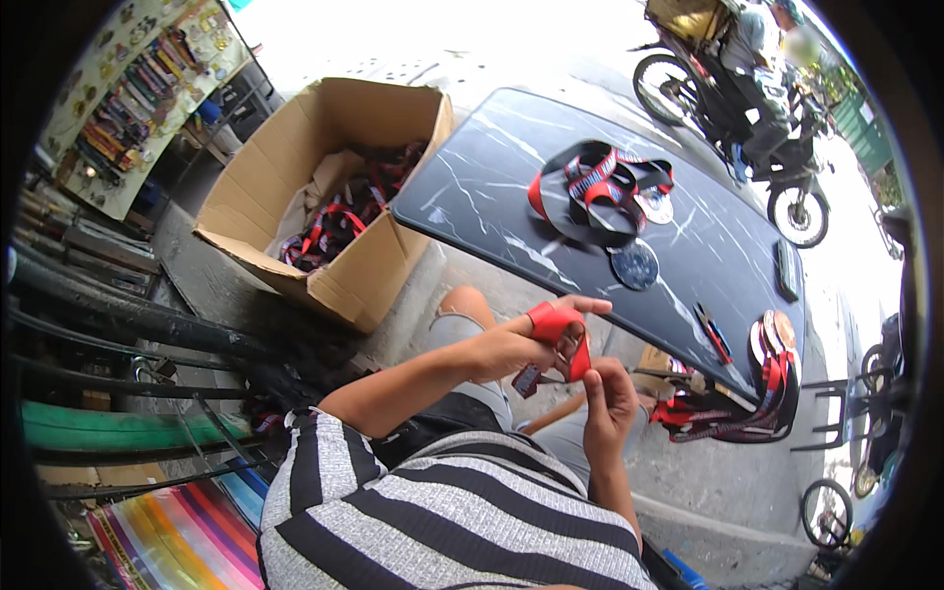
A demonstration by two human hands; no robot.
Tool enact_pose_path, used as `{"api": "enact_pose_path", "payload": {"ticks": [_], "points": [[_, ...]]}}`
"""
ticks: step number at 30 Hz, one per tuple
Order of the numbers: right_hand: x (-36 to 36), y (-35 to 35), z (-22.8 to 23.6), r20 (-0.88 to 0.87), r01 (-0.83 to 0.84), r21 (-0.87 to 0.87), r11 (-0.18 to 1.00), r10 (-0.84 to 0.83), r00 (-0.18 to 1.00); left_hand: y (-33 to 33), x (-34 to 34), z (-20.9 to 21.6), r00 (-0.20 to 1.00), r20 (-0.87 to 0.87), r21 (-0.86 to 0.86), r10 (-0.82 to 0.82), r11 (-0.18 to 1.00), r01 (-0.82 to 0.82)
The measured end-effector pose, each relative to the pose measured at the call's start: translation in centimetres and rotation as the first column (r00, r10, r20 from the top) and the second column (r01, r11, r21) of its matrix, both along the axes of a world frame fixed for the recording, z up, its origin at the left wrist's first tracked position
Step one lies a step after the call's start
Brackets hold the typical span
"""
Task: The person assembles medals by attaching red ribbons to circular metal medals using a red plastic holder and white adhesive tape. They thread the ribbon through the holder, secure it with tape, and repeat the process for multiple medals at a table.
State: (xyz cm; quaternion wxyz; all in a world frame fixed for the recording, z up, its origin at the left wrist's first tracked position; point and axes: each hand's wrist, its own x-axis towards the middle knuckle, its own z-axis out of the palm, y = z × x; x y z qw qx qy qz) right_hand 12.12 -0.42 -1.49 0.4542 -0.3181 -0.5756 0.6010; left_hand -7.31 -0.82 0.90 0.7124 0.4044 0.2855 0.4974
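Observation:
Above my lap a red ribbon (559,323) forms a loop, and a darker printed end (527,380) dangles below it. My left hand (521,342) grips the ribbon, with one finger stretched out past the loop. On the other side, my right hand (612,398) pinches the ribbon's lower edge between thumb and fingers. Just beyond my hands, medals on black and red lanyards (605,192) lie on a black marble-patterned table (482,157); one round medal (634,265) rests near its front edge. More medals with ribbons (777,369) hang over the right corner.
Left of the table stands an open cardboard box (261,187) with a tangle of lanyards inside. A pen (713,332) and a dark oblong object (787,270) lie on the table. A person rides a motorcycle (747,108) beyond it. Striped ribbon material (177,536) is at lower left.

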Motion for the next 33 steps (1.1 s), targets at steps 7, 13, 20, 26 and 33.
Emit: {"api": "enact_pose_path", "payload": {"ticks": [7, 13, 20, 26, 33], "points": [[2.4, 3.0, 1.3, 0.166, -0.213, 0.083, 0.974, 0.197, 0.966, -1.0, 0.6, 0.0, 0.687, 0.177, 0.011, -0.705, 0.699, 0.715], [5.8, 1.6, 2.9, 0.763, -0.340, 0.287, 0.896, 0.001, 0.647, -0.4, 3.4, -2.4, 0.881, 0.228, -0.227, -0.415, 0.857, 0.462], [21.0, 10.6, 8.5, 0.524, 0.238, 0.703, 0.670, -0.715, 0.464, -1.4, 6.4, -4.1, 0.934, 0.119, -0.227, -0.336, 0.907, 0.355], [27.5, 24.3, 4.6, 0.734, 0.092, 0.648, 0.756, -0.588, -0.340, -2.1, 6.9, -1.8, 0.791, 0.084, -0.129, -0.606, 0.780, 0.612], [26.9, 25.3, 7.2, 0.641, 0.375, 0.457, 0.807, -0.591, 0.490, -2.4, 4.2, -1.1, 0.793, 0.302, -0.039, -0.530, 0.824, 0.565]]}}
